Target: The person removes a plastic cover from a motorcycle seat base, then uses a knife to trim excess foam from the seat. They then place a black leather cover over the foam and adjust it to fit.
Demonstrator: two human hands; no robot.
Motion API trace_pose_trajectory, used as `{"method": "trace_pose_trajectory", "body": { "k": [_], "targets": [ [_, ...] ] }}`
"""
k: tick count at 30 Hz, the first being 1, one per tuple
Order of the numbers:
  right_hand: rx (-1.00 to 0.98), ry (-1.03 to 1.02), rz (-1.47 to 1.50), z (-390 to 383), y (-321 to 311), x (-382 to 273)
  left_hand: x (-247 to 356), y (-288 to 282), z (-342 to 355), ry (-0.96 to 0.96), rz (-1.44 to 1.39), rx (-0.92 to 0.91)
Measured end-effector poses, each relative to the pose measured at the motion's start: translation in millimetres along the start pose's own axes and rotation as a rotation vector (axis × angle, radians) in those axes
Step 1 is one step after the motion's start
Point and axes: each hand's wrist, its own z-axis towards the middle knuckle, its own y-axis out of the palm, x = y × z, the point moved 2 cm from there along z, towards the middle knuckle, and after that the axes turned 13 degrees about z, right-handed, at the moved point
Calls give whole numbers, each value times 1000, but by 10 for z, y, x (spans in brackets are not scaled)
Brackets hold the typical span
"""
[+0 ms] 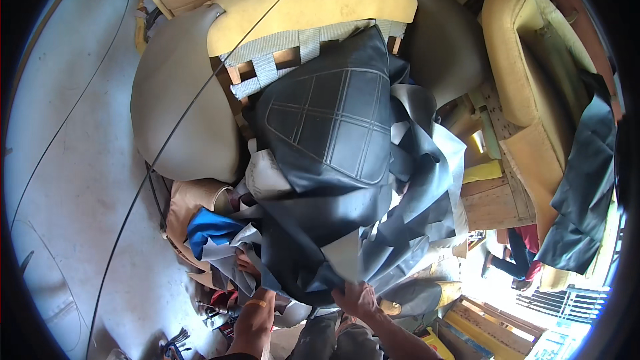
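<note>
A large heap of black and grey leatherette pieces lies in front of me. On top sits a black leatherette cover (333, 123) with stitched crossing lines on its panel. My right hand (357, 299) is closed on the near edge of the black leatherette sheet (293, 243), beside a pale grey patch of its underside (343, 257). At the left of the heap, my left hand (248, 264) is partly covered by folds; its visible fingers are bent over a grey leatherette piece (223, 253). A blue piece (210, 230) lies just beyond those fingers.
Behind the heap stands a foam-padded yellow seat frame (313, 3) with webbing straps. Grey rounded panels (183, 100) flank it. A foam-covered chair frame (517, 47) is on the right, draped with black sheet (580, 193). A dark cable (163, 147) crosses the view. Another person (517, 253) is at far right.
</note>
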Motion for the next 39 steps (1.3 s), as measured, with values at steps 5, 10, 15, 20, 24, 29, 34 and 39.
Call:
{"method": "trace_pose_trajectory", "body": {
  "k": [5,10,15,20,24,29,34,39],
  "targets": [
    [-167,89,-273,197,7,-4,-106,-698,-419,313,-193,-195],
    [16,-430,-68,769,-909,-629,-345,-1203,-648,378,-244,-277],
    [654,-198,120,2031,-1923,-409,-52,-1351,-465,523,-285,-322],
    [530,-430,460,1961,-1095,-780,-283,-1318,-535,700,-175,-249],
    [330,-407,124,947,-367,-1287,-120,-1792,-573,436,-264,-425],
    [-190,-778,69,126,701,-1640,-193,-1661,-595,309,-357,-450],
    [-314,-1079,761,267,-370,-1688,-380,-1356,-701,277,-453,-388],
    [922,-382,12,1966,-2084,-992,-90,-1844,-536,257,-376,-563]
  ]
}}
